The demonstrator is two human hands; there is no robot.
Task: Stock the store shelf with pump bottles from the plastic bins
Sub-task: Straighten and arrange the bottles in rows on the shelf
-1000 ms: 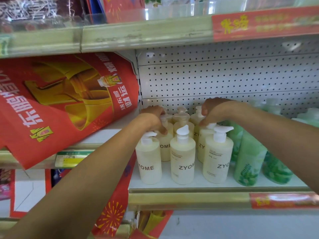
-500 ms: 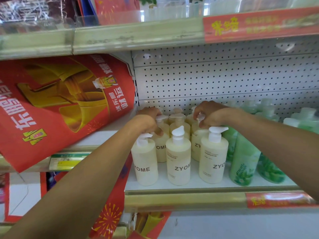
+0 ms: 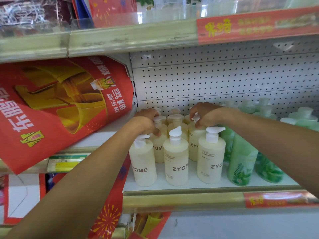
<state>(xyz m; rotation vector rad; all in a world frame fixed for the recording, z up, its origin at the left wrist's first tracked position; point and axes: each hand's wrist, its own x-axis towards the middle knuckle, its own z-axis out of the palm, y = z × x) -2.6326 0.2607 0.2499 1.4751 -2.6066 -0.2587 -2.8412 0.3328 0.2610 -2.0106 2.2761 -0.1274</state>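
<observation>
Leaning against the far left of the shelving, a red promotional poster (image 3: 57, 107) with a gold drink picture tilts across the neighbouring bay and plays no part in the job. Next comes the left hand (image 3: 146, 120), reaching in over the white shelf (image 3: 189, 184); its fingers are curled round the white pump head of a second-row cream ZYOME bottle (image 3: 159, 147), pinching it from above. In front of it stand three front-row cream pump bottles (image 3: 176, 161), upright, close together and near the shelf edge, with more cream bottles packed behind them toward the perforated back panel (image 3: 215, 80). Further right, the right hand (image 3: 205, 114) is closed in the same way on the pump of another second-row cream bottle (image 3: 194, 145), gripping at the neck and nozzle. Beyond it stand green pump bottles (image 3: 241, 161), touching or just beside the cream group. No plastic bin is visible.

The bottles look full, so they are probably fairly heavy for their footprint, with smooth, stiff plastic walls that could slip in a damp palm. A pump head gives a handy hold for nudging, but it may swivel or depress; for lifting, the neck below the collar or the body itself seems safer. Tightly packed, a knocked bottle could topple its neighbours.
</observation>
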